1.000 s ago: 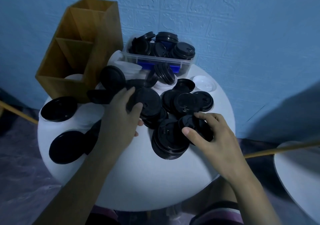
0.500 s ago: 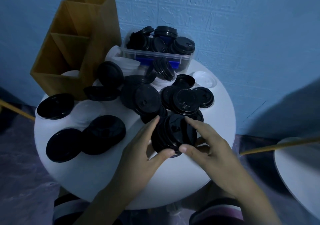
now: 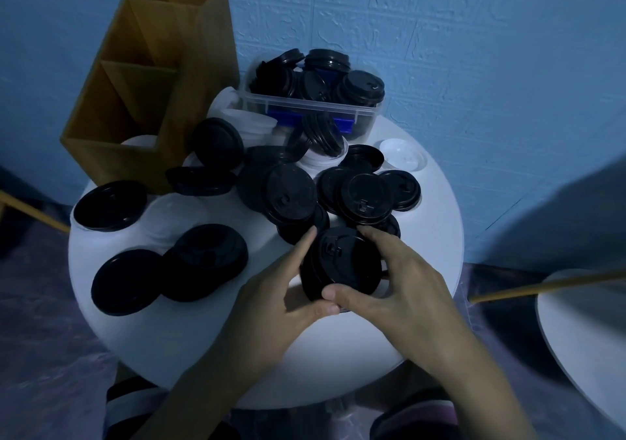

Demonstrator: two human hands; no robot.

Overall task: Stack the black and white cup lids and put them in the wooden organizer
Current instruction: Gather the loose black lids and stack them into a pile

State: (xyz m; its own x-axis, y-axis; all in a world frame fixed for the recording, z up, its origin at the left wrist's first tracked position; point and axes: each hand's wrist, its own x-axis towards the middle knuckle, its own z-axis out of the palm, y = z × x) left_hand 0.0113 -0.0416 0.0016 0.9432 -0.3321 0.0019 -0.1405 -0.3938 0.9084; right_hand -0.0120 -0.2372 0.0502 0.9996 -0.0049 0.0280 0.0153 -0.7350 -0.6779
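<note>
Bare forearms (image 3: 210, 382), left hand (image 3: 271, 302), right hand (image 3: 403, 290), striped garment (image 3: 420, 414) in pink, white and dark bands

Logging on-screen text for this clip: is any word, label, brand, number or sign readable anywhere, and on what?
No readable text.
Black lids: only moulded sip tabs show; any embossing is too dim to read.
Wooden organizer, clear plastic box, white table: no print visible.

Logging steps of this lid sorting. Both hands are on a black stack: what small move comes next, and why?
Probably squeeze the black lid stack square between left hand and right hand: its edges look offset, and the wooden organizer stands at the back left, so a loose stack might slip when carried.
</note>
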